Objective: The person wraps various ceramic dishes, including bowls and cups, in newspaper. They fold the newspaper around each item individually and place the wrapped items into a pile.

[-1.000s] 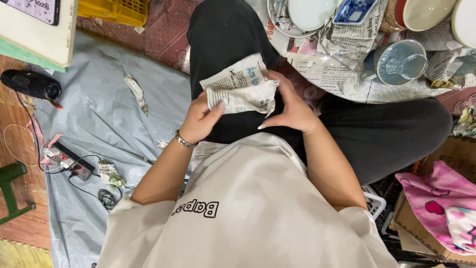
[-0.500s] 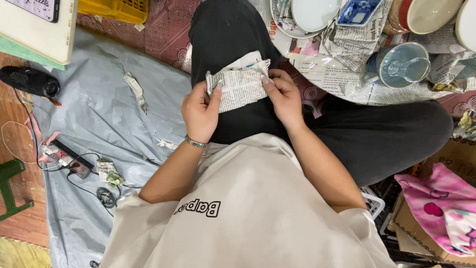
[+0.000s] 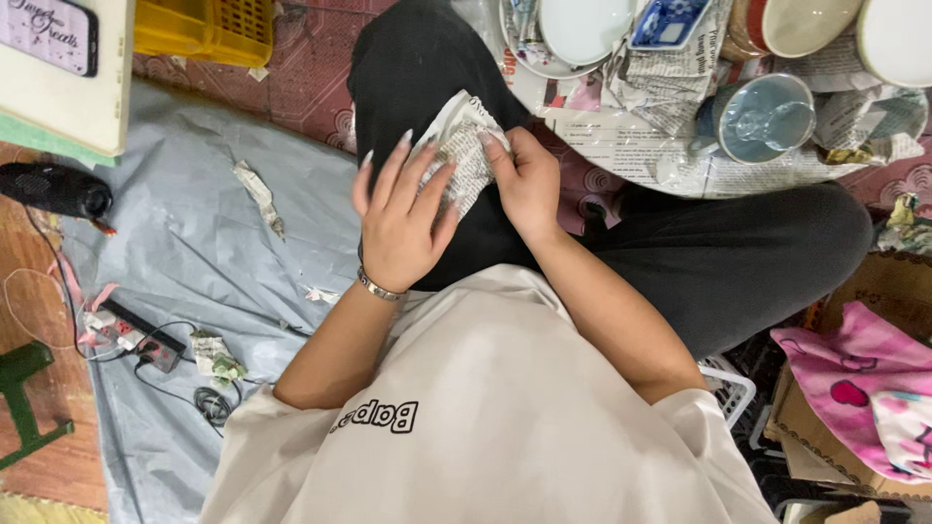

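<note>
Both hands are now pressing tighter: left hand (image 3: 403,228) is cupping, right hand (image 3: 524,180) pinching the newspaper bundle (image 3: 461,146); loosening could be letting the wrap unfold.

So the thing I've got is a newspaper-wrapped bundle (image 3: 456,155), grey newsprint, all crumpled and folded around whatever's inside, can't see that part. It's tilted, resting over my black-trousered knee (image 3: 417,68), with one pointy paper corner sticking up on the far side of it.

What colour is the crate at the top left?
Yellow crate, seen in the head view.
</note>
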